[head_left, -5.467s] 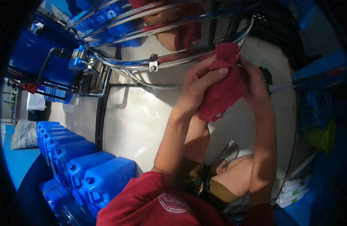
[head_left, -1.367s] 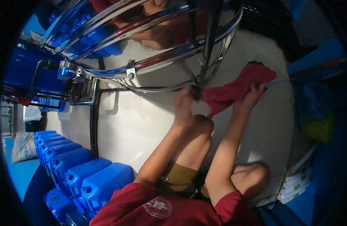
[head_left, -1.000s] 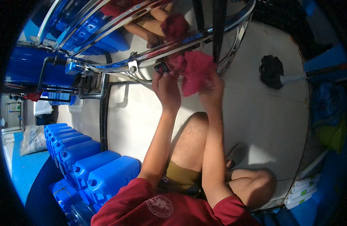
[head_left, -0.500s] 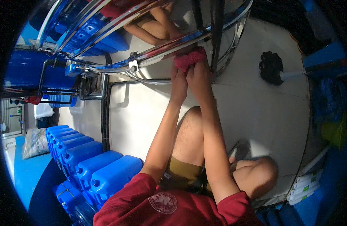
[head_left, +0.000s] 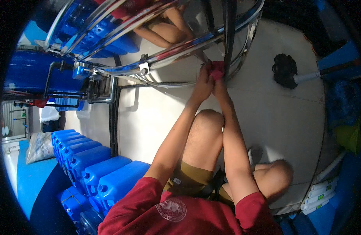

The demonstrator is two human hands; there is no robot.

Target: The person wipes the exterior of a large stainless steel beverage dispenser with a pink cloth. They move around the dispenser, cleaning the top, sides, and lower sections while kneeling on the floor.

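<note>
A bunched pink cloth (head_left: 217, 69) is pressed against the lower part of a shiny, mirror-like curved metal body, beside a dark upright post (head_left: 229, 37). My right hand (head_left: 220, 87) grips it from below, with its fingertips hidden by the cloth. Close beside it, my left hand (head_left: 203, 85) is closed at the cloth's left edge, fingers curled. Both arms stretch forward past my bent knee. Curved chrome rails (head_left: 168, 58) run across the metal just left of my hands, and my own reflection shows in it.
Several blue jerrycans (head_left: 123, 178) stand in rows at the lower left. Dark pipes (head_left: 102, 98) and a blue tank (head_left: 35, 74) are further left. A black bristly brush head (head_left: 285, 70) on a pale handle lies on the right. White rolled cylinders (head_left: 319, 196) sit at the lower right.
Both hands and the pink cloth have shifted right along the metal, toward the dark post. The cloth looks more bunched now. My view has moved slightly.
</note>
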